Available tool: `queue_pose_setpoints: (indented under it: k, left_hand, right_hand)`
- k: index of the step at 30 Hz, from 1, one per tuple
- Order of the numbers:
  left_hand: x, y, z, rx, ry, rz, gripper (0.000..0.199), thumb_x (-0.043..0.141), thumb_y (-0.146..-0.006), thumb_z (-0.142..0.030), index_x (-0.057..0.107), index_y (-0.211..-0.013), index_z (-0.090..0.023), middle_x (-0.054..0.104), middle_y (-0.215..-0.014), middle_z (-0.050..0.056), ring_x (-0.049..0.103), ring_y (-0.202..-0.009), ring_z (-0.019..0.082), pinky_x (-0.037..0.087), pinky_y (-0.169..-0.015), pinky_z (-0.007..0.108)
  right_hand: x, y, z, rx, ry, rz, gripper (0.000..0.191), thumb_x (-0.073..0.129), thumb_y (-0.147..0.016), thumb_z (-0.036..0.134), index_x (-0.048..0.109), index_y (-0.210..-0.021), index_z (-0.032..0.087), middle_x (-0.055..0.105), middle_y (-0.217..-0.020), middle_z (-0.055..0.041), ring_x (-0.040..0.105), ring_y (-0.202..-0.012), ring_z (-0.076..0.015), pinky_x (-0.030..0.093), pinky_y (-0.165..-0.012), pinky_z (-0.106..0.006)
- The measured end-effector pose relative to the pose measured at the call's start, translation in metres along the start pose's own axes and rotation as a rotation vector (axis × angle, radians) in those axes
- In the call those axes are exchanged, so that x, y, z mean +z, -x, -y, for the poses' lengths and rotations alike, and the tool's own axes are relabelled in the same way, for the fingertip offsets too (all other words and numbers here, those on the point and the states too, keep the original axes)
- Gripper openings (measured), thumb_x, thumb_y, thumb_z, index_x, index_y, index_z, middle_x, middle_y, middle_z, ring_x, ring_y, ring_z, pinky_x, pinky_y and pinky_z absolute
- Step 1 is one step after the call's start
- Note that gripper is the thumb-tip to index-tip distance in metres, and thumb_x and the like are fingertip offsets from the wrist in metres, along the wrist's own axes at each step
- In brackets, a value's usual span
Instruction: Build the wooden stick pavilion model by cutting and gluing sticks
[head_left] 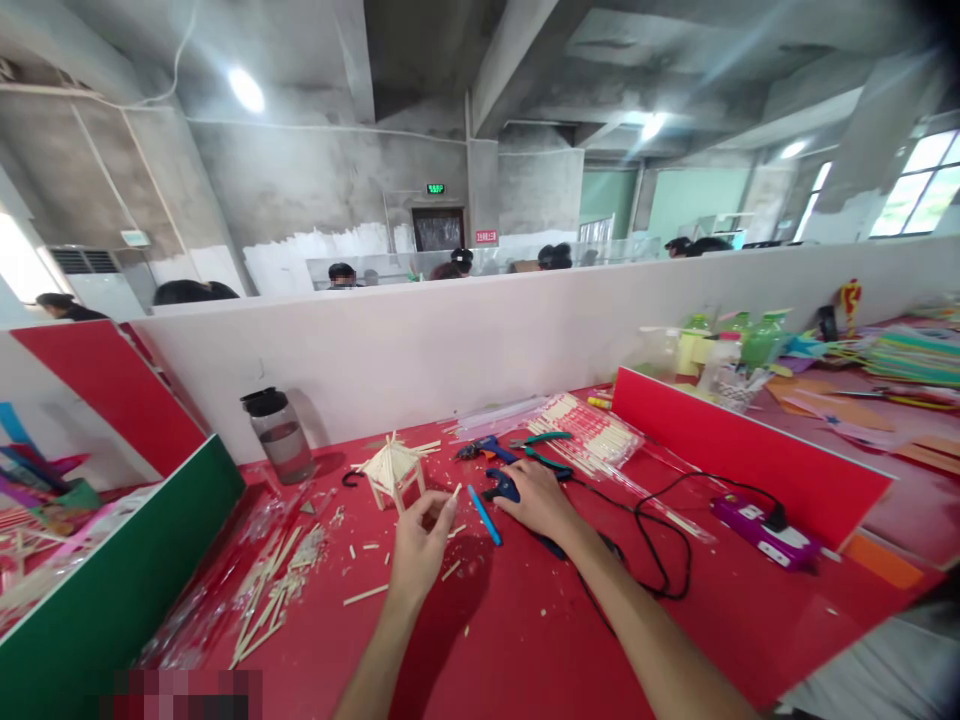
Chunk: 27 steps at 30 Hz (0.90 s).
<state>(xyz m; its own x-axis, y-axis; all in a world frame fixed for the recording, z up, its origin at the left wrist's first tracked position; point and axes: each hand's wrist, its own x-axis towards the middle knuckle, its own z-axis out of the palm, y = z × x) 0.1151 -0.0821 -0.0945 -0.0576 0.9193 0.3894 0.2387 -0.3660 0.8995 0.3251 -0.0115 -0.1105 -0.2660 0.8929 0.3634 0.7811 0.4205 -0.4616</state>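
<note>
My left hand pinches a short wooden stick between thumb and fingers. Just behind that hand stands a small model pavilion built of wooden sticks, with a pointed roof. My right hand is wrapped over a dark blue glue gun, which is partly hidden under the palm. A bright blue pen-like stick lies on the table between my hands. Beyond the right hand are a blue-and-black tool and green-handled pliers.
Loose sticks and scraps lie at left near a water bottle. Packed sticks sit at the back. A black cable loops toward a purple power strip. Green and red dividers flank the red table.
</note>
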Motion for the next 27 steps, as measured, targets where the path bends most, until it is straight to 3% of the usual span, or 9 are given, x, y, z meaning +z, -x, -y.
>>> queue_pose_setpoints:
  k: [2, 5, 9, 18, 27]
  left_hand:
    - [0.001, 0.001, 0.001, 0.016, -0.033, 0.023, 0.032, 0.057, -0.087, -0.044, 0.066, -0.081, -0.014, 0.057, -0.065, -0.001, 0.049, -0.061, 0.012, 0.039, -0.060, 0.022]
    - [0.001, 0.002, 0.003, 0.034, -0.085, 0.056, 0.032, 0.055, -0.089, -0.043, 0.067, -0.084, -0.014, 0.060, -0.068, 0.000, 0.050, -0.063, 0.013, 0.039, -0.061, 0.023]
    - [0.003, 0.004, 0.006, 0.052, -0.145, 0.094, 0.032, 0.053, -0.089, -0.043, 0.067, -0.085, -0.014, 0.063, -0.071, 0.001, 0.054, -0.066, 0.014, 0.042, -0.064, 0.025]
    - [-0.005, 0.002, 0.000, 0.091, -0.247, 0.140, 0.031, 0.049, -0.091, -0.041, 0.066, -0.090, -0.016, 0.068, -0.083, 0.005, 0.060, -0.074, 0.018, 0.045, -0.069, 0.028]
    - [-0.015, -0.002, 0.005, 0.221, -0.432, 0.199, 0.023, 0.046, -0.092, -0.029, 0.065, -0.087, -0.016, 0.067, -0.084, 0.006, 0.060, -0.076, 0.018, 0.044, -0.073, 0.028]
  right_hand:
    - [0.000, 0.001, 0.013, -0.044, -0.347, -0.026, 0.030, 0.062, -0.084, 0.042, 0.067, -0.101, 0.018, 0.067, -0.105, -0.0102, 0.060, -0.103, -0.0247, 0.042, -0.094, -0.036]
    - [0.005, 0.002, 0.034, -0.015, -0.867, 0.129, 0.032, 0.062, -0.084, 0.047, 0.068, -0.094, 0.017, 0.070, -0.091, -0.0068, 0.065, -0.085, -0.0208, 0.049, -0.081, -0.032]
    - [0.014, 0.003, 0.047, 0.109, -1.119, 0.134, 0.035, 0.072, -0.074, 0.050, 0.070, -0.083, 0.016, 0.068, -0.077, -0.0036, 0.063, -0.072, -0.0172, 0.048, -0.073, -0.029]
    - [0.022, 0.003, 0.049, 0.149, -1.131, 0.145, 0.035, 0.075, -0.070, 0.047, 0.066, -0.081, 0.015, 0.066, -0.072, -0.0012, 0.059, -0.065, -0.0143, 0.046, -0.066, -0.027]
    - [0.027, 0.004, 0.054, -0.037, -0.870, 0.027, 0.020, 0.064, -0.082, 0.035, 0.066, -0.080, 0.015, 0.067, -0.078, -0.0033, 0.061, -0.076, -0.0180, 0.047, -0.075, -0.028]
